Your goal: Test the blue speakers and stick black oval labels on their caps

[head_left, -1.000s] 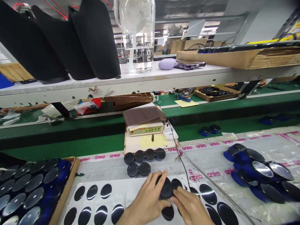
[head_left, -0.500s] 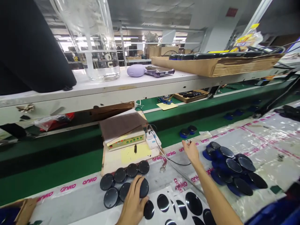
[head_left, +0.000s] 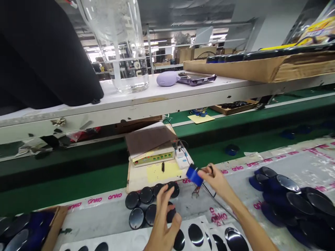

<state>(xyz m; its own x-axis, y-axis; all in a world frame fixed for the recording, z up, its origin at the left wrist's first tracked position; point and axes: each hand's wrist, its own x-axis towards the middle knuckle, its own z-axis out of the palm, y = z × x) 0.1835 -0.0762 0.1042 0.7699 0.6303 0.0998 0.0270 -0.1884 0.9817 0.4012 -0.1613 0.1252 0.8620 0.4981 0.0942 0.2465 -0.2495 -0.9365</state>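
My right hand pinches a blue round piece with a dark top, held tilted above the bench near the small white box. My left hand is raised with fingers apart over two short rows of black-topped round pieces, and partly hides some of them. White sheets with black glossy discs lie beside and below my left hand. A heap of blue pieces with black tops is on the bench at the right.
A control box sits on a board behind the rows. Cables cross the bench. A cardboard box of blue pieces is at lower left. Overhead, a white shelf bears a glass jug and a carton.
My right hand now holds a blue piece; one of two on the green belt is gone from there. My left hand has lifted and opened off the black-topped pieces. The view has shifted.
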